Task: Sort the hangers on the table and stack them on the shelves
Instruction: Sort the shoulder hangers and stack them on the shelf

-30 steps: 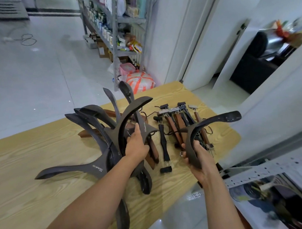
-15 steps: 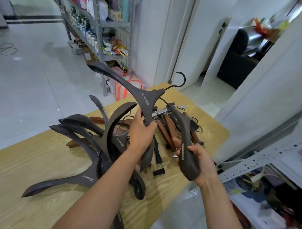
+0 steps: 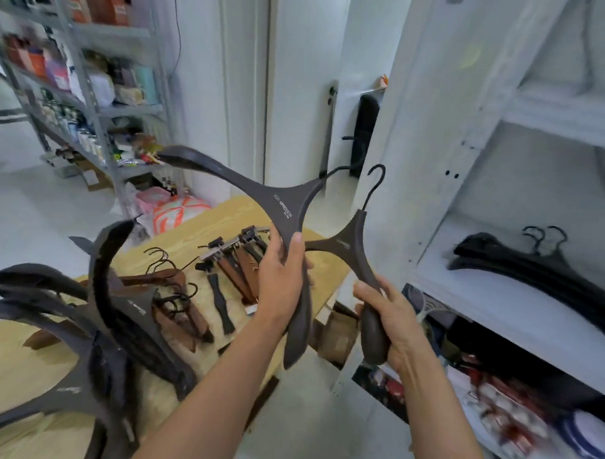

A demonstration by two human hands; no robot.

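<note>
Your left fingers (image 3: 295, 244) clasp one dark hanger (image 3: 281, 208) by its arm, right fingers (image 3: 367, 291) a second hanger (image 3: 345, 246); stiff, light, likely slick, so grip just above, nearer the neck.

Hanger pile (image 3: 112, 325) on table (image 3: 187, 234) at left; clip hangers (image 3: 238, 265) on its far right part; stacked hangers (image 3: 539, 275) on shelf (image 3: 480, 297) right of table; storage rack (image 3: 102, 126) behind table
</note>
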